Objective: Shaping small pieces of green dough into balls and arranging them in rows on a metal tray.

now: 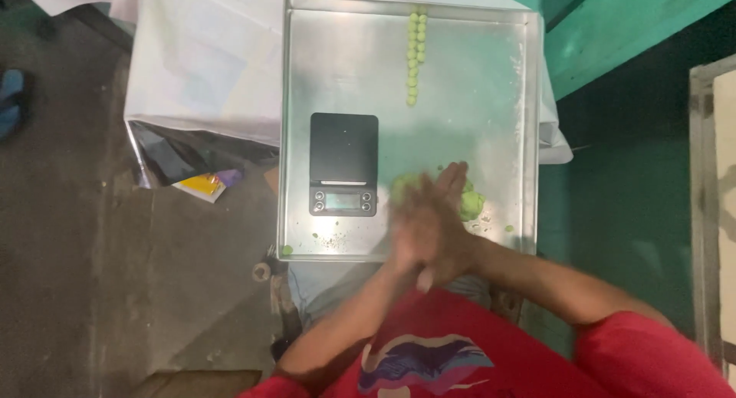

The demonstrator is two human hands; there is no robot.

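The metal tray (491, 76) lies on a small bench covered with a white sheet (203, 68), directly ahead of the person. Both hands are raised over the tray's near edge, pressed palm to palm. The left hand (414, 225) and the right hand (445, 229) overlap and are blurred, so whether anything sits between the palms cannot be told. The fingers are extended and flat, not curled.

Contents of the tray:
- A lump of green dough (469, 205) sits just beyond the hands, on the right-hand side, partly hidden by the fingers. A paler green patch shows on the left-hand side as well.
- A black digital scale (343, 164) stands just to the left of the hands, with its platform bare.
- A row of small green balls (414, 57) runs in a line well ahead of the hands, near the tray's far rim.
- Loose green crumbs (287, 250) lie scattered along the near edge, left of the hands, and a few lie near the dough.

Off the tray, left of the hands and lower, a yellow packet (203, 185) rests under the sheet's edge, above a grey floor (84, 275).
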